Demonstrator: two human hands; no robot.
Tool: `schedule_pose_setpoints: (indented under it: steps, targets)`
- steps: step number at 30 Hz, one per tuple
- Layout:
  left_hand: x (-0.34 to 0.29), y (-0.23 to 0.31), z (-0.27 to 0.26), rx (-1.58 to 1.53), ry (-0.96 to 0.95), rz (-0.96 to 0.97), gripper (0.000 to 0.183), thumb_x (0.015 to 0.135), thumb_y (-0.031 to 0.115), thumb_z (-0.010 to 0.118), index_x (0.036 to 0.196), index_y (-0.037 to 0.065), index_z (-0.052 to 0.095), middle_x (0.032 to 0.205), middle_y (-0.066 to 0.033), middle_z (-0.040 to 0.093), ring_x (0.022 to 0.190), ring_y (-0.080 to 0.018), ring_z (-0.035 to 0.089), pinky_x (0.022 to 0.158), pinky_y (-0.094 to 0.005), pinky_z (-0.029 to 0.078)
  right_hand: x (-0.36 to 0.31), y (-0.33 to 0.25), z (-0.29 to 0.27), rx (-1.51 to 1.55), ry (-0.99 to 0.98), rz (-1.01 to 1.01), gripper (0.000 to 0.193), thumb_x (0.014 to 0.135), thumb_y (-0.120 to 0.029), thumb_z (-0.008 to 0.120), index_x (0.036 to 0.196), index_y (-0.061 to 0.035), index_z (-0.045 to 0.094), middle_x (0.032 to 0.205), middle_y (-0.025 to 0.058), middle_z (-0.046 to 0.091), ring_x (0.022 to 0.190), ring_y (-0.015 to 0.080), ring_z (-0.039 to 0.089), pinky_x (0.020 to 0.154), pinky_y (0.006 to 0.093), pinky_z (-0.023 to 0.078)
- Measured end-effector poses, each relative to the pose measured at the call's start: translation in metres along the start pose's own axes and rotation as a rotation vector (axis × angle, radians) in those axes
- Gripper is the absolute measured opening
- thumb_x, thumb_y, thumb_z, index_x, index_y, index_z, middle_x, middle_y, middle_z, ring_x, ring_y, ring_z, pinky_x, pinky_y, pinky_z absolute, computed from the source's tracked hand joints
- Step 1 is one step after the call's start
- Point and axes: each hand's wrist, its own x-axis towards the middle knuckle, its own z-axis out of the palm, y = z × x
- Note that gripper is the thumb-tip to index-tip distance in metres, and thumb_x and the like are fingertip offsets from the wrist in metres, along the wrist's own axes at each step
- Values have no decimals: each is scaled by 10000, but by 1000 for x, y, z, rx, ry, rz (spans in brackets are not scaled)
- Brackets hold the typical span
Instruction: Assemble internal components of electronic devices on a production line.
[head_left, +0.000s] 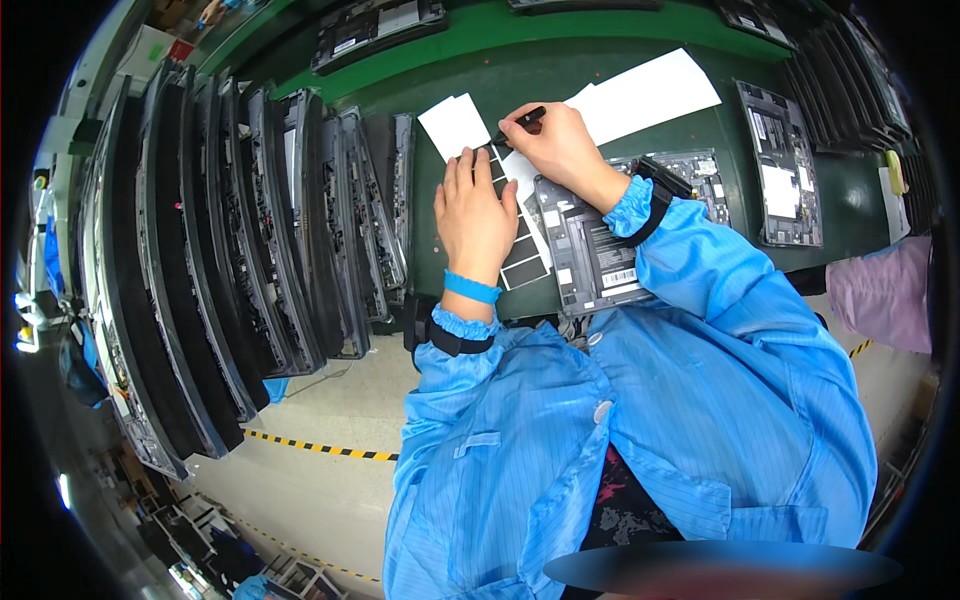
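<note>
My left hand [475,215] lies flat with its fingers stretched out, pressing on a sheet of black rectangular stickers [524,249] with white borders. Just right of its fingertips, my right hand [558,145] is closed round a slim black pen-shaped tool [530,117]. The tool slants down to the left, its low end close to the sheet's far end; the fingers partly hide it, so its exact kind does not show. Under my right forearm lies an open laptop base [600,262] with its battery and circuit boards bare.
Several laptop bases [270,220] stand upright in a row on the left, with dark dividers. White paper sheets [650,100] and smaller white papers [455,127] lie on the green table [720,65]. Another laptop base [782,165] lies at the right, near more stacked ones [850,90].
</note>
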Motion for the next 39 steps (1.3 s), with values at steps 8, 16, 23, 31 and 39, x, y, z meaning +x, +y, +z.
schedule_pose_setpoints:
  steps: [8,16,23,31,39]
  targets:
    - [2,-2,2,22,-29,0,575,892,333,582,1370,41,451,1415,-158,429,1330,-349,365,1068,-487,317,-1,3,6,-30,25,-101,227,836,-140,677,977,36,697,827,147,717,767,184,701,696,286,542]
    - [1,-4,8,6,0,-2,621,882,354,592,1384,29,429,1421,-168,408,1342,-328,340,1079,-481,284,-1,6,3,183,11,-96,243,812,-152,676,962,37,704,799,160,711,759,213,706,698,297,549]
    - [4,-4,6,6,-20,2,614,873,370,610,1374,54,451,1412,-176,413,1323,-343,360,1055,-490,318,-21,-11,-31,601,-23,4,211,882,-114,642,986,67,676,841,128,707,796,178,705,676,280,559]
    - [-26,50,-46,-448,74,-41,270,866,227,656,1047,26,657,1243,-156,564,1177,-339,515,990,-421,403,-119,43,-187,363,394,-18,224,915,-110,641,1066,54,668,966,129,703,877,150,662,808,262,524]
    - [-10,145,-12,-774,-459,362,451,837,215,670,1223,9,561,1295,-187,527,1113,-344,568,937,-410,462,-112,74,-201,513,230,130,228,902,-120,655,1049,53,667,970,120,701,887,146,657,818,262,515]
